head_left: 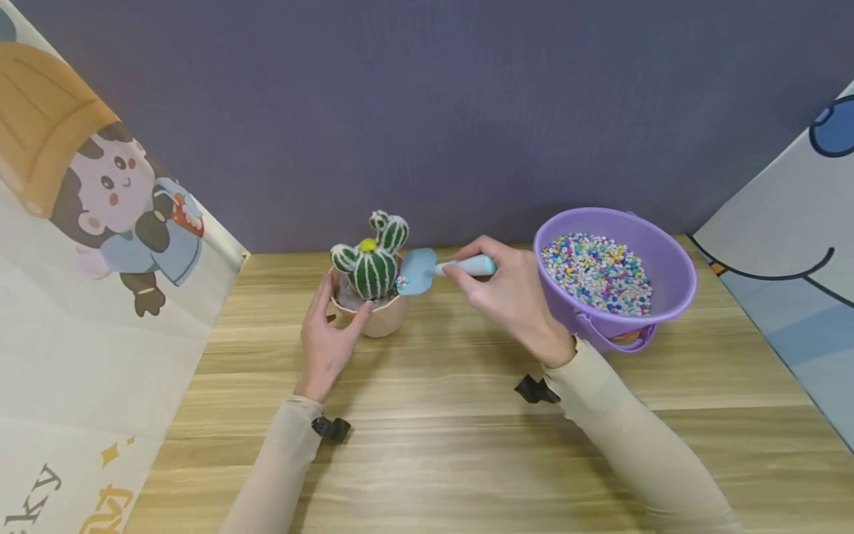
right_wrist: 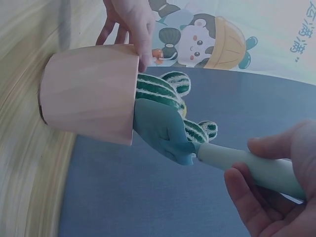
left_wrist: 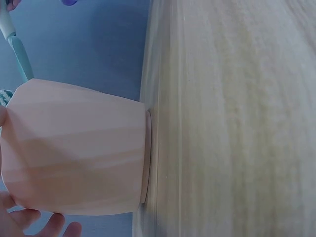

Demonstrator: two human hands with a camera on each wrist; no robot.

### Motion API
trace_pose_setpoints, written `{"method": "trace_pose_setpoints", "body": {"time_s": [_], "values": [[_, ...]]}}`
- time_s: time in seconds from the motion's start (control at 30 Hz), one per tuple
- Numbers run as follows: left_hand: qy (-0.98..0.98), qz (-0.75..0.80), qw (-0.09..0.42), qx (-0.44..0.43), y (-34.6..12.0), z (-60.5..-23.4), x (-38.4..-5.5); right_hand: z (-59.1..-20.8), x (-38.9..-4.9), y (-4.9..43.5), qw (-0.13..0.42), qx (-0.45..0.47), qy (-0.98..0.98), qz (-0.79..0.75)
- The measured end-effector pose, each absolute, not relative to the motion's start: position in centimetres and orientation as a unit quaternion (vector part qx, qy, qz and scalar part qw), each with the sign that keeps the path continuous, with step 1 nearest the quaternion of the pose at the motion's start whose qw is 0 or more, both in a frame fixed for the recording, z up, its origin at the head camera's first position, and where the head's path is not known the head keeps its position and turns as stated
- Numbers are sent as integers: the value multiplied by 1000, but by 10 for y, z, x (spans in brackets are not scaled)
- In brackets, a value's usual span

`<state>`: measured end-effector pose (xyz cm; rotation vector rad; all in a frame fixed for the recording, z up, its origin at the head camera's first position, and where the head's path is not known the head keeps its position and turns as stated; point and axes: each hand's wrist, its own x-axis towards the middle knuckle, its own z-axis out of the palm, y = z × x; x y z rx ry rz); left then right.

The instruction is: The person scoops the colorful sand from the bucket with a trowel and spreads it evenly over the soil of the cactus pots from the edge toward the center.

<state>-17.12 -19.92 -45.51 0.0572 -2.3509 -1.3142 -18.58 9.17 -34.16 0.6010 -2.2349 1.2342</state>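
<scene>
A pale pink flower pot [head_left: 387,320] stands upright on the wooden table, holding a green and white cactus [head_left: 373,276] with a yellow tuft. My left hand [head_left: 325,345] grips the pot's near left side, thumb at the rim. In my right hand [head_left: 510,297] is the handle of a light blue toy trowel [head_left: 417,268], pinched between thumb and fingers. Its blade tilts down at the pot's right rim, beside the cactus. A few coloured beads [head_left: 402,282] lie at the blade's tip. From the right wrist view, the trowel blade [right_wrist: 160,126] overlaps the pot's mouth and hides part of the cactus.
To the right, a purple bucket [head_left: 670,271] holds many small multicoloured beads [head_left: 594,271]; its handle hangs at the front. A dark blue-grey panel [head_left: 427,111] rises behind the table [head_left: 427,445]. Cartoon-printed panels [head_left: 220,259] flank both sides.
</scene>
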Motion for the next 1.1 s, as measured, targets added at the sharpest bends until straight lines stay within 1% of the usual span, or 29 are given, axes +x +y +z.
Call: {"method": "trace_pose_setpoints", "body": {"time_s": [0.27,0.47,0.7,1.1], "values": [[-851,-469,236,19,-199,-455,-171,-343,-186,91,273,221,-823,447],[-853,-462,240,18,-198,-455,-170,-344,-185,93,254,209,-821,467],[-853,-465,238,22,-197,-454,-169,-344,-185,95,249,210,-822,467],[-852,-463,242,20,-197,-456,-170,-346,-184,93,272,223,-809,470]]}}
